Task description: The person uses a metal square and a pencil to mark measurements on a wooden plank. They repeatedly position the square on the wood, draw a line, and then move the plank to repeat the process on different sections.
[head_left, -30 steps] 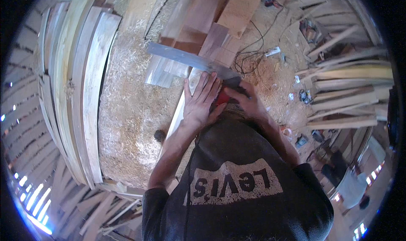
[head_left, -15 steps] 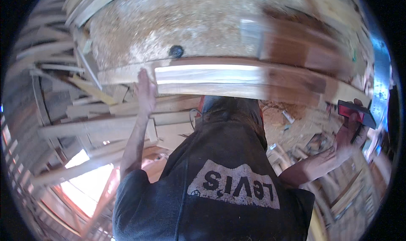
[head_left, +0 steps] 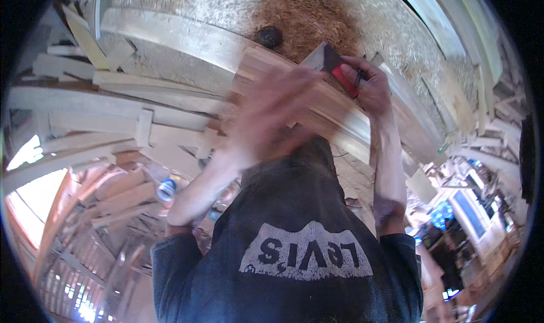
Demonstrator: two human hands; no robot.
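Observation:
In my right hand [head_left: 373,89] is a flat dark block with a red grip [head_left: 331,64], my fingers closed round its red side. The block is tilted over the far edge of a pale brown wooden board [head_left: 354,133], which lies slantwise in front of my body. My left hand [head_left: 269,113] is smeared by motion over the board's left part. Its fingers look stretched out, and nothing shows in them. Whether it touches the wood I cannot tell. Part of the board is hidden behind my left hand.
Beyond the board a small round black thing [head_left: 268,37] lies by wood shavings [head_left: 311,17]. A long pale beam [head_left: 170,31] runs off to the left. Timber pieces [head_left: 119,192] are piled at the left. More boards [head_left: 436,17] stand at the far right.
My right hand has brought the block from the far right in over the board. My left hand has moved right across the wood. The view has turned, so the board now slants.

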